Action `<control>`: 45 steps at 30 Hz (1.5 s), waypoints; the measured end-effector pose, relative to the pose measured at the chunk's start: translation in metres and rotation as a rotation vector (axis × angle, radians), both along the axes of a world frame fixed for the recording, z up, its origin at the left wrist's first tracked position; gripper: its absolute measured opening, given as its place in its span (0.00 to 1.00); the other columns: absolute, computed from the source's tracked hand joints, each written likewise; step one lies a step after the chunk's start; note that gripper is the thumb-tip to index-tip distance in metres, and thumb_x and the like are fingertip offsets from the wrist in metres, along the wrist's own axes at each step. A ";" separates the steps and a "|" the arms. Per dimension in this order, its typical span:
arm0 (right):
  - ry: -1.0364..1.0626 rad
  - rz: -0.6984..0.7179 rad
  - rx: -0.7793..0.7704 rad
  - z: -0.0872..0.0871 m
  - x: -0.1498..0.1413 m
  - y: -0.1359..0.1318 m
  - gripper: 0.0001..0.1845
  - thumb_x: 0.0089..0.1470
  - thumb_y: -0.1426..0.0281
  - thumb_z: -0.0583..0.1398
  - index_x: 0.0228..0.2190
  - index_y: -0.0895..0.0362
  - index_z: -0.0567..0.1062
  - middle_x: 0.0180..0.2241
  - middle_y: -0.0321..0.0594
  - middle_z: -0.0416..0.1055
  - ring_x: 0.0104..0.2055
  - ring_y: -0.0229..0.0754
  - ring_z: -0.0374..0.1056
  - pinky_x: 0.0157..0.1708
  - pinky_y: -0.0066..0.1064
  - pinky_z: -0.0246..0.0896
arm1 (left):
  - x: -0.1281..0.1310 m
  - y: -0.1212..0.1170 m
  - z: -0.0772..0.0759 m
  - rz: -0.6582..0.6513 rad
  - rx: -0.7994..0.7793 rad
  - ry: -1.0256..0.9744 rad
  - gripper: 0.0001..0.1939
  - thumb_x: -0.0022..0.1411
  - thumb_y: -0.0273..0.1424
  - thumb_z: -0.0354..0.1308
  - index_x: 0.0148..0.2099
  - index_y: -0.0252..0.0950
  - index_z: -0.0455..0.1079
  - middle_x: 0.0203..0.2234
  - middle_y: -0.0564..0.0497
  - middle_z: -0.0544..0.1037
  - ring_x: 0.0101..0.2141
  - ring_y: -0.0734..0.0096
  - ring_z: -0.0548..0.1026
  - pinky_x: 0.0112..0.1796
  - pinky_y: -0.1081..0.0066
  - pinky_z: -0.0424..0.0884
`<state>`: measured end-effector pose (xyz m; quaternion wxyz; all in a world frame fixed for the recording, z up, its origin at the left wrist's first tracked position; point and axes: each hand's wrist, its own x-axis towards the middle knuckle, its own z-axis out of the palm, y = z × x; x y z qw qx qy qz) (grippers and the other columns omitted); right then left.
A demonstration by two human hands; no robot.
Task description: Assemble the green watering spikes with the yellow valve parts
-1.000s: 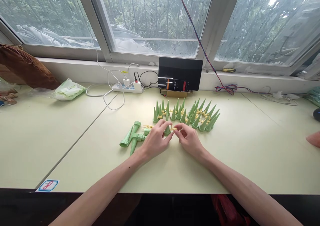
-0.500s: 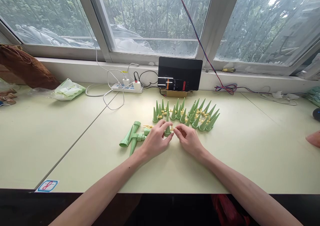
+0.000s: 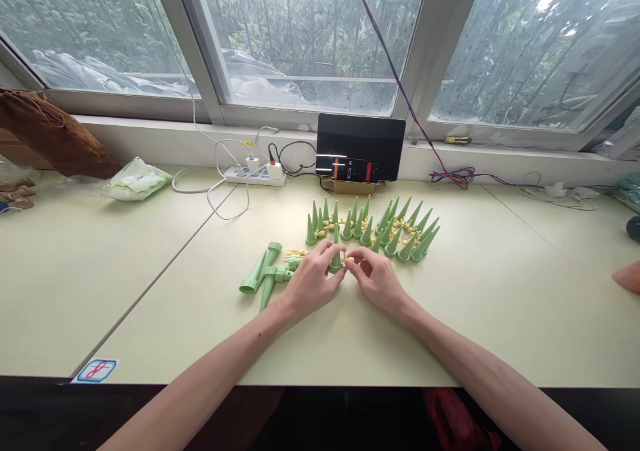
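My left hand (image 3: pixel 316 274) is closed around a green plant watering spike (image 3: pixel 337 254) that points upward. Between the fingertips of my right hand (image 3: pixel 376 274) is a small yellow valve (image 3: pixel 349 259), held at the right side of that spike near its base. The fingers hide where valve and spike meet. Left of my left hand lie several loose green watering spikes (image 3: pixel 270 258), some on their sides, and a few thin yellow valves (image 3: pixel 296 252). Behind both hands stand rows of upright green spikes (image 3: pixel 367 231) with yellow valves on their sides.
A dark tablet (image 3: pixel 360 138) with a phone (image 3: pixel 355 170) showing a timer leans at the back. A power strip (image 3: pixel 257 176) with white cables is left of it. A wipes pack (image 3: pixel 140 179) lies further left. Another person's hand (image 3: pixel 627 276) shows at the right edge.
The yellow valve at my right fingertips shows more clearly now, against the spike's side. The fingers of my right hand have shifted slightly; both hands otherwise stay in place.
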<state>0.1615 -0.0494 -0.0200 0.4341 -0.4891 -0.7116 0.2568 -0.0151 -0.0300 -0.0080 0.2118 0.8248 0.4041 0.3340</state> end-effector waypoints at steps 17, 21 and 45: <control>-0.006 -0.014 -0.039 -0.002 0.001 0.002 0.15 0.65 0.61 0.55 0.33 0.57 0.73 0.21 0.32 0.64 0.22 0.35 0.56 0.24 0.28 0.51 | 0.000 -0.001 0.000 -0.011 0.008 0.019 0.11 0.67 0.29 0.56 0.51 0.40 0.68 0.40 0.52 0.70 0.25 0.78 0.65 0.30 0.71 0.66; 0.023 0.002 -0.034 -0.001 -0.001 0.001 0.12 0.63 0.61 0.57 0.39 0.57 0.72 0.24 0.33 0.67 0.23 0.36 0.58 0.24 0.28 0.53 | 0.000 0.001 0.001 0.001 0.013 0.015 0.11 0.67 0.31 0.55 0.51 0.40 0.68 0.40 0.51 0.70 0.25 0.78 0.65 0.29 0.71 0.65; -0.026 -0.004 -0.024 -0.006 0.002 0.003 0.26 0.66 0.56 0.51 0.19 0.56 0.60 0.18 0.30 0.50 0.21 0.34 0.47 0.22 0.29 0.42 | -0.001 -0.002 0.003 -0.060 0.007 0.026 0.10 0.66 0.29 0.55 0.49 0.39 0.68 0.40 0.51 0.70 0.25 0.78 0.66 0.30 0.71 0.67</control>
